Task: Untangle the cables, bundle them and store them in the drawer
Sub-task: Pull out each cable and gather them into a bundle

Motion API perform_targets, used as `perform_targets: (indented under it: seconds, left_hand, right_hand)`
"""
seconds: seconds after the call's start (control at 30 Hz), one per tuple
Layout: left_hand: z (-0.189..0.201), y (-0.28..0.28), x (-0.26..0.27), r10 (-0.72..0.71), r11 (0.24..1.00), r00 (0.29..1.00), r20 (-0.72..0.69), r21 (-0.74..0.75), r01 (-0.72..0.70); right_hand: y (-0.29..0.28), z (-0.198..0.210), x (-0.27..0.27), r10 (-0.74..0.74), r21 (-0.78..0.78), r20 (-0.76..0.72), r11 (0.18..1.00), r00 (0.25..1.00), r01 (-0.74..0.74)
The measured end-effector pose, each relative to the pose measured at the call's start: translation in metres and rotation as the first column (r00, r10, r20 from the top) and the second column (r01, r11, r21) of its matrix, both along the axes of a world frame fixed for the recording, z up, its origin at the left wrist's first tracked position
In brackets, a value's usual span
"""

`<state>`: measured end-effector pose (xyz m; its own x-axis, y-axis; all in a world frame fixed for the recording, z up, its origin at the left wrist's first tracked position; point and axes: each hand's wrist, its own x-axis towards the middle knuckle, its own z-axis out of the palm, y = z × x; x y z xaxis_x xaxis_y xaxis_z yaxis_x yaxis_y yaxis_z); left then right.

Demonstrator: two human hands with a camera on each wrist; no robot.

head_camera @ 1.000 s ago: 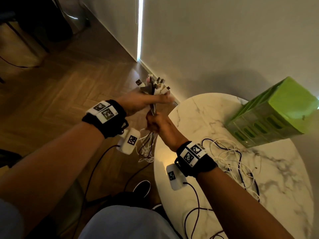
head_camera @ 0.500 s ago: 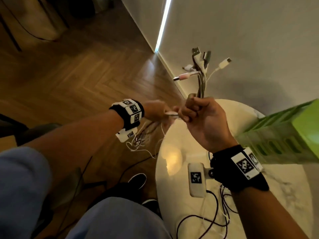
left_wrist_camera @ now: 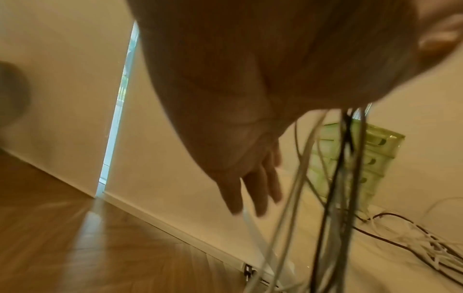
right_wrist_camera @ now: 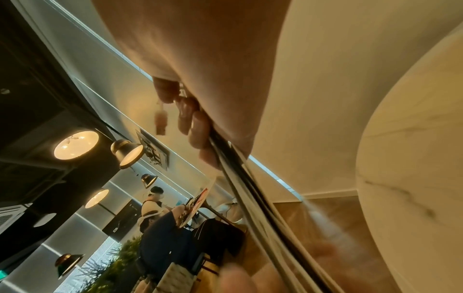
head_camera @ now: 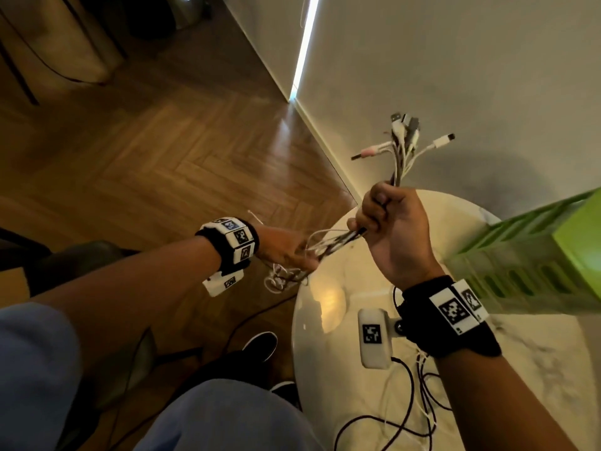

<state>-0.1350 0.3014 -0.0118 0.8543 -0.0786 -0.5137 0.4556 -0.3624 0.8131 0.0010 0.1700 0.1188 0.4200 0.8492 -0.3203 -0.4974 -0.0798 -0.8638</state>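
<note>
My right hand (head_camera: 387, 222) is a raised fist round a bunch of white and black cables (head_camera: 335, 239), above the table's far left edge. Their plugs (head_camera: 405, 135) fan out above the fist, one of them pink. The right wrist view shows the fingers (right_wrist_camera: 198, 128) curled round the cables (right_wrist_camera: 263, 208). My left hand (head_camera: 286, 252) is lower left, along the same strands, whose tangled tails (head_camera: 283, 278) dangle below it. In the left wrist view its fingers (left_wrist_camera: 255, 190) are straight and the cables (left_wrist_camera: 338, 178) run past the thumb side of the palm.
A green drawer unit (head_camera: 536, 255) stands at the right on the round marble table (head_camera: 325, 320). More loose black and white cables (head_camera: 406, 402) lie on the table near me. Wooden floor and a white wall are beyond. My knee and shoe are below.
The right hand took over the plug end and raised it. My left hand has moved down and left along the cables, away from the right fist.
</note>
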Motion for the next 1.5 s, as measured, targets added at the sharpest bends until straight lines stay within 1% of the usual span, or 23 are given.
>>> perform_targets:
  seconds: [0.1, 0.17, 0.27, 0.37, 0.43, 0.53, 0.57, 0.63, 0.7, 0.77, 0.83, 0.87, 0.9, 0.93, 1.0, 1.07, 1.13, 1.2, 1.23, 1.3, 1.37, 1.4, 1.5]
  left_hand:
    - [0.017, 0.000, 0.001, 0.248, 0.962, 0.954, 0.171, -0.158, -0.221]
    - [0.037, -0.009, 0.008, 0.349, 0.915, 0.885, 0.309, -0.318, -0.250]
    - [0.064, -0.022, 0.030, 0.412, 0.888, 0.823, 0.392, -0.375, -0.266]
    - [0.092, -0.031, 0.046, 0.389, 0.911, 0.816, 0.428, -0.310, -0.272]
    - [0.105, -0.033, 0.048, 0.333, 0.937, 0.862, 0.383, -0.237, -0.256]
    - [0.119, -0.044, 0.048, 0.155, 0.978, 0.941, 0.301, -0.181, -0.104]
    - [0.123, -0.046, 0.047, 0.084, 0.990, 0.956, 0.283, -0.135, -0.047]
    - [0.131, -0.051, 0.048, -0.033, 0.989, 0.971, 0.239, -0.131, 0.066]
    - [0.137, -0.054, 0.049, -0.029, 0.952, 0.980, 0.196, -0.293, 0.087]
    - [0.141, -0.058, 0.050, 0.038, 0.935, 0.976, 0.213, -0.352, 0.041]
    - [0.140, -0.063, 0.057, 0.175, 0.926, 0.953, 0.248, -0.371, -0.073]
    - [0.137, -0.066, 0.062, 0.269, 0.903, 0.929, 0.253, -0.402, -0.152]
    - [0.135, -0.069, 0.066, 0.364, 0.869, 0.897, 0.248, -0.436, -0.232]
    - [0.133, -0.072, 0.069, 0.433, 0.841, 0.868, 0.241, -0.455, -0.293]
    - [0.130, -0.080, 0.076, 0.488, 0.822, 0.838, 0.243, -0.451, -0.348]
    - [0.126, -0.088, 0.083, 0.465, 0.840, 0.848, 0.255, -0.432, -0.330]
    - [0.122, -0.096, 0.092, 0.422, 0.863, 0.869, 0.257, -0.407, -0.299]
    - [0.116, -0.108, 0.103, 0.390, 0.883, 0.885, 0.255, -0.376, -0.281]
    - [0.113, -0.114, 0.107, 0.378, 0.890, 0.889, 0.256, -0.363, -0.274]
    - [0.107, -0.128, 0.118, 0.352, 0.899, 0.901, 0.253, -0.359, -0.250]
    - [0.099, -0.140, 0.129, 0.327, 0.905, 0.914, 0.240, -0.358, -0.230]
    - [0.095, -0.145, 0.134, 0.311, 0.910, 0.922, 0.231, -0.353, -0.219]
    - [0.084, -0.162, 0.152, 0.274, 0.922, 0.940, 0.205, -0.334, -0.195]
  right_hand:
    - [-0.010, -0.004, 0.009, 0.090, 0.022, -0.022, 0.996, 0.996, -0.090]
    - [-0.017, -0.010, 0.009, 0.137, -0.007, -0.013, 0.991, 0.991, -0.137]
    - [-0.027, -0.019, -0.001, 0.211, -0.065, 0.089, 0.976, 0.973, -0.206]
    - [-0.036, -0.032, -0.007, 0.266, -0.086, 0.162, 0.963, 0.950, -0.255]
    - [-0.042, -0.044, -0.006, 0.237, -0.078, 0.239, 0.971, 0.942, -0.225]
    - [-0.058, -0.073, -0.010, 0.173, -0.050, 0.275, 0.985, 0.946, -0.166]
    - [-0.061, -0.086, -0.013, 0.234, -0.087, 0.266, 0.972, 0.935, -0.218]
    - [-0.065, -0.110, -0.019, 0.407, -0.221, 0.275, 0.909, 0.871, -0.354]
    - [-0.063, -0.126, -0.019, 0.469, -0.346, 0.387, 0.872, 0.794, -0.346]
    - [-0.059, -0.131, -0.017, 0.422, -0.459, 0.580, 0.876, 0.696, -0.149]
    - [-0.062, -0.134, -0.014, 0.379, -0.504, 0.762, 0.856, 0.524, 0.113]
    - [-0.065, -0.133, -0.014, 0.370, -0.494, 0.806, 0.851, 0.463, 0.180]
    - [-0.065, -0.132, -0.016, 0.366, -0.488, 0.804, 0.856, 0.468, 0.169]
    - [-0.066, -0.132, -0.017, 0.372, -0.486, 0.775, 0.868, 0.511, 0.104]
    - [-0.073, -0.123, -0.016, 0.477, -0.508, 0.677, 0.854, 0.560, -0.112]
    - [-0.087, -0.117, 0.000, 0.592, -0.555, 0.627, 0.796, 0.507, -0.242]
    - [-0.112, -0.120, 0.024, 0.563, -0.568, 0.673, 0.809, 0.479, -0.154]
    - [-0.143, -0.131, 0.055, 0.477, -0.566, 0.760, 0.819, 0.440, 0.090]
    - [-0.160, -0.136, 0.070, 0.462, -0.582, 0.779, 0.785, 0.423, 0.213]
    - [-0.198, -0.140, 0.090, 0.529, -0.664, 0.744, 0.650, 0.408, 0.369]
    - [-0.234, -0.147, 0.100, 0.672, -0.774, 0.631, 0.509, 0.389, 0.376]
    - [-0.248, -0.150, 0.098, 0.720, -0.811, 0.581, 0.474, 0.379, 0.343]
    - [-0.281, -0.164, 0.087, 0.730, -0.832, 0.554, 0.499, 0.399, 0.243]
